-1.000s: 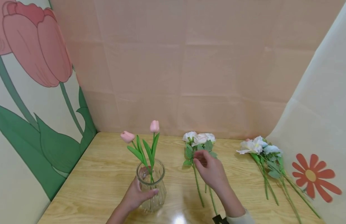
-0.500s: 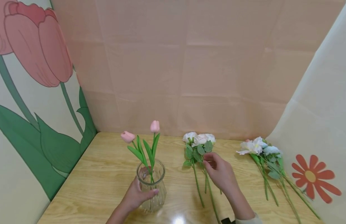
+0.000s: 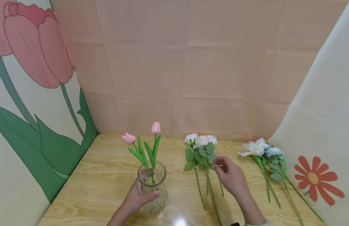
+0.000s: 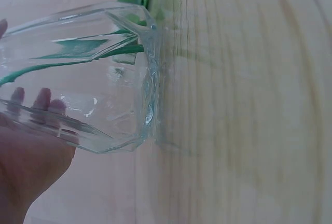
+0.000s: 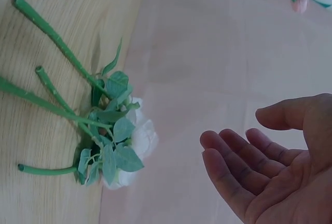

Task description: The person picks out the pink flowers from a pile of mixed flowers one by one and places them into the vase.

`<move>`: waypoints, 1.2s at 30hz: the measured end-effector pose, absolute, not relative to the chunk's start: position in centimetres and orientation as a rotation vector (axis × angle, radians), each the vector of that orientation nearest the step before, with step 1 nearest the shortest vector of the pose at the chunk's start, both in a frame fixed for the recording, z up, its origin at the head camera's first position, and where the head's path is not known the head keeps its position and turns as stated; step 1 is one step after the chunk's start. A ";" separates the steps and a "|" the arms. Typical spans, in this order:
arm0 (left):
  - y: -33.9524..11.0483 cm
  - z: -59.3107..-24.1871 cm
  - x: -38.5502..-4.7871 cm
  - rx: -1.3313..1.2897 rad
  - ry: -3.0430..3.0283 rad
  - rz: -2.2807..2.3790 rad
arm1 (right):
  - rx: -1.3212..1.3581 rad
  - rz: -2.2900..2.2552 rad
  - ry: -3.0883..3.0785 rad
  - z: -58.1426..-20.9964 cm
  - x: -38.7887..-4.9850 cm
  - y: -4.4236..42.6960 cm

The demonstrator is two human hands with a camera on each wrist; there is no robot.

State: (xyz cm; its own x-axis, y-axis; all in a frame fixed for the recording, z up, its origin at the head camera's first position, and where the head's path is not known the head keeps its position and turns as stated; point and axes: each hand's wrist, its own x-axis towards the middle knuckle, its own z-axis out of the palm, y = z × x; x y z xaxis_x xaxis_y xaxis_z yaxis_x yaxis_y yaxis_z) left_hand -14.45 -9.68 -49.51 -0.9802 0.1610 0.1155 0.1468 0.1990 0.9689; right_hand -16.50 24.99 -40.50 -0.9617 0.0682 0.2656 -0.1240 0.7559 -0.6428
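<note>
A ribbed clear glass vase (image 3: 160, 201) stands upright on the table, with two pink tulips (image 3: 155, 128) leaning in it. My left hand (image 3: 140, 194) grips the vase round its side, thumb toward me; in the left wrist view the fingers (image 4: 41, 99) show through the glass. My right hand (image 3: 232, 177) hovers beside a bunch of white roses (image 3: 202, 141), its fingers loosely bent and holding nothing. In the right wrist view the rose stems (image 5: 57, 42) lie on the wood, apart from the hand.
A second bunch of pale flowers (image 3: 256, 147) lies at the right, stems pointing toward the front right. A pink backdrop (image 3: 174, 78) closes off the back. Printed panels with a large tulip (image 3: 39, 50) and a red flower (image 3: 313, 178) flank the wooden table (image 3: 106, 175).
My right hand has drawn away to the right from the white roses, uncovering more of their leaves and stems. The left hand and the vase have stayed put.
</note>
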 end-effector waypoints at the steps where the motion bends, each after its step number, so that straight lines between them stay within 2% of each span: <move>1: -9.7 -49.5 -14.4 0.310 2.420 1.959 | 0.037 1.009 -2.685 -40.5 -16.5 25.2; 23: -9.7 -49.4 -14.5 0.360 2.412 1.983 | -0.063 0.954 -2.785 -41.5 -16.4 29.2; 36: -9.7 -49.1 -14.2 0.284 2.453 1.920 | -0.049 0.856 -2.843 -42.8 -16.6 33.1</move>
